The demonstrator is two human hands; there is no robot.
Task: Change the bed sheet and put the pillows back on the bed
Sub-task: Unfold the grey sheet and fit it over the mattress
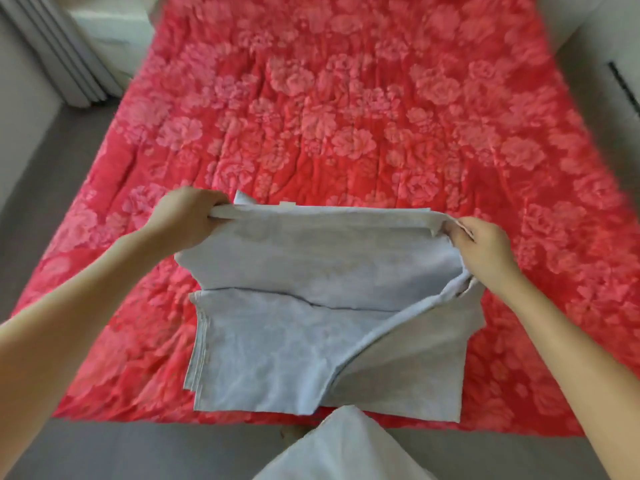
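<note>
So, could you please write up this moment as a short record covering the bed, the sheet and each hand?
bed: spread with a red floral cover
sheet: pale grey, partly folded, on the bed's near edge
left hand: grips the sheet's raised far-left corner
right hand: grips the far-right corner
pillows: none in view

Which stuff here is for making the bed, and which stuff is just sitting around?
For the job:
- grey sheet, half unfolded
- left hand and right hand, both gripping its far edge
- bed, with a red flowery cover

Just sitting around:
- white cabinet beside the bed
- curtain

No pillows show.
</note>
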